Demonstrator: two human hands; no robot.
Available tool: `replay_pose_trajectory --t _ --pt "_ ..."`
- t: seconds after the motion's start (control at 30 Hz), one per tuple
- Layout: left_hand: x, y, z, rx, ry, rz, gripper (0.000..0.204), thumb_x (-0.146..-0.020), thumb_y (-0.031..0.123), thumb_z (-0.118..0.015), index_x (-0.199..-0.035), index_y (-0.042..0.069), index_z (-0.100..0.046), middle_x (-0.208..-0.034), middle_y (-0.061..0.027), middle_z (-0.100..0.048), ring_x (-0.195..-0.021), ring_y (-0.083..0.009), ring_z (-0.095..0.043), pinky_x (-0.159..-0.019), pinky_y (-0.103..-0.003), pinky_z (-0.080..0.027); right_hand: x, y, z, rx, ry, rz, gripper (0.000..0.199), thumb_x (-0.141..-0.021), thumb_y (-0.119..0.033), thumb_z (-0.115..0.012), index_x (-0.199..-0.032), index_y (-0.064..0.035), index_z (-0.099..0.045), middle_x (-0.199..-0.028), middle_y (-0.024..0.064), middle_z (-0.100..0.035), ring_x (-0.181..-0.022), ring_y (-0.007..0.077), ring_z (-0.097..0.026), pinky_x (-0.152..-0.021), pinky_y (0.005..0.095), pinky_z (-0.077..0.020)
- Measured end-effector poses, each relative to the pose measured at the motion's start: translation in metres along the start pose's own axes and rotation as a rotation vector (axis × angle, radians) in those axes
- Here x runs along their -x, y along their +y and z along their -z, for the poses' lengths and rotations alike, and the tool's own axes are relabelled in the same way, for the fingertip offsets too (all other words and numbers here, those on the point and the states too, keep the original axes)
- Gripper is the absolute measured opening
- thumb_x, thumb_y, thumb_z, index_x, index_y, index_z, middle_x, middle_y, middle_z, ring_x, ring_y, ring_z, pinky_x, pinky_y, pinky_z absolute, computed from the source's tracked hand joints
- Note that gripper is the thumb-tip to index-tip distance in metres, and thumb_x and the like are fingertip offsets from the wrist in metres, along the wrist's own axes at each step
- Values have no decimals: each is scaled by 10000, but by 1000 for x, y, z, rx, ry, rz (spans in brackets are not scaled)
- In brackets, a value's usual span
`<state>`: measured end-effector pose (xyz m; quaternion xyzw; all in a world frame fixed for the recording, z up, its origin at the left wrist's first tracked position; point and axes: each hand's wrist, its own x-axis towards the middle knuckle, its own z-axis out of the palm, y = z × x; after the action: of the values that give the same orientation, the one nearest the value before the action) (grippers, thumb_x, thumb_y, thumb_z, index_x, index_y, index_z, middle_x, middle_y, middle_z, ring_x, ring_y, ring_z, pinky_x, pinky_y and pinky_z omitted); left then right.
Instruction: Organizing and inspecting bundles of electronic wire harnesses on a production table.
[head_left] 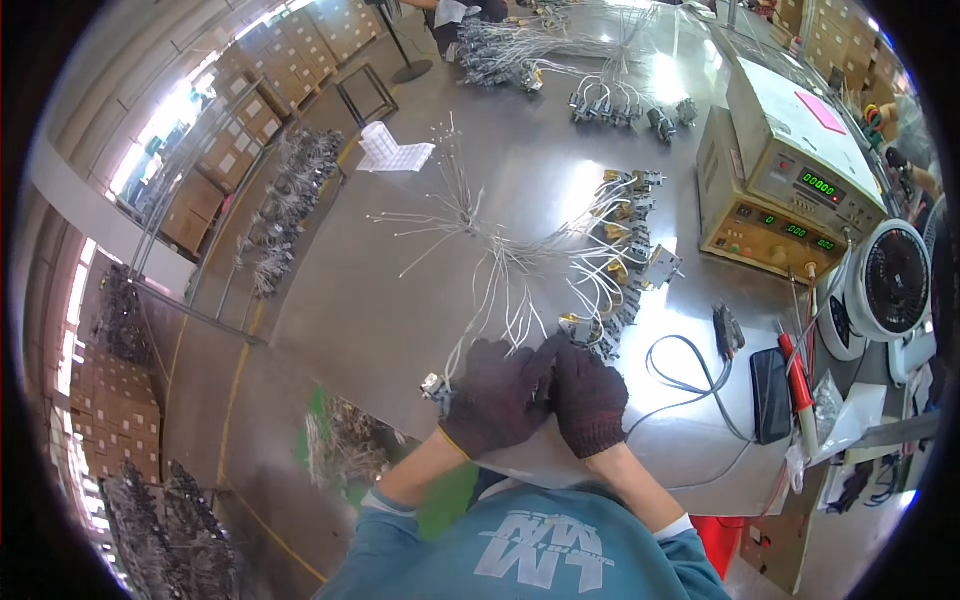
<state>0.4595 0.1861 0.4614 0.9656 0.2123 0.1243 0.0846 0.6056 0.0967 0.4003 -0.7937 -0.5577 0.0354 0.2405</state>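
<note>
My left hand (pixel 497 397) and my right hand (pixel 590 398), both in dark knitted gloves, meet at the near edge of the metal table. Their fingers curl inward around a small dark part between them, mostly hidden by the gloves. In front of them spreads a wiring harness (pixel 490 240) of thin white wires, with loose ends fanning out to the far left. Its right-hand branches run to a curved row of small metal-and-black components (pixel 625 240). Beside my left hand lies one small metal component (pixel 433 387), with a white wire rising from it.
At right stand two stacked test instruments (pixel 790 190), a white fan (pixel 885 285), a black phone-like device (pixel 770 395) and a red probe (pixel 797 375). A grey cable (pixel 690 385) loops nearby. More harnesses (pixel 510 55) lie at the far end, near a checkered cloth (pixel 390 150).
</note>
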Motion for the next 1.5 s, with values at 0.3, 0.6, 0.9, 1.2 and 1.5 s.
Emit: replay_pose_trajectory --t 0.3,0.6,0.9,1.2,1.5 --pt "-29 29 -14 51 269 17 812 -941 481 -729 -1582 47 -485 -1507 -224 -528 -1411 -435 -495 -1153 -624 -392 10 39 89 -408 -253 -231 642 -882 -230 -839 -1486 -174 -628 -1224 157 -753 -1012 329 -756 -838 461 -611" --pt "-68 37 -40 -68 32 153 841 -903 497 -785 -1571 77 -494 -1359 -177 -578 -1221 -365 -574 -917 -519 -459 -6 72 63 -94 -179 -175 806 -886 -279 -861 -1577 -63 -509 -1257 139 -761 -1130 328 -743 -957 433 -593" --pt "-58 23 -59 -433 181 -19 512 -951 262 -652 -1434 104 -591 -1225 -99 -574 -1167 -280 -555 -919 -474 -473 -12 57 66 -400 -164 -229 865 -916 -241 -800 -1642 -21 -384 -1199 241 -752 -1077 413 -748 -904 514 -601" --pt "-56 -6 -49 -271 89 -81 547 -854 353 -766 -1305 119 -565 -1183 -110 -548 -1134 -319 -576 -897 -433 -541 -9 34 56 -265 -28 -1 803 -887 -313 -843 -1577 -95 -494 -1154 213 -725 -1004 406 -735 -864 519 -590" --pt "-41 -4 -25 -191 -13 -97 493 -899 310 -725 -1333 121 -587 -1178 -107 -565 -1083 -298 -585 -829 -421 -536 -19 57 70 -118 37 147 579 -851 -257 -819 -1410 -275 -668 -1113 137 -731 -944 368 -715 -808 495 -579"
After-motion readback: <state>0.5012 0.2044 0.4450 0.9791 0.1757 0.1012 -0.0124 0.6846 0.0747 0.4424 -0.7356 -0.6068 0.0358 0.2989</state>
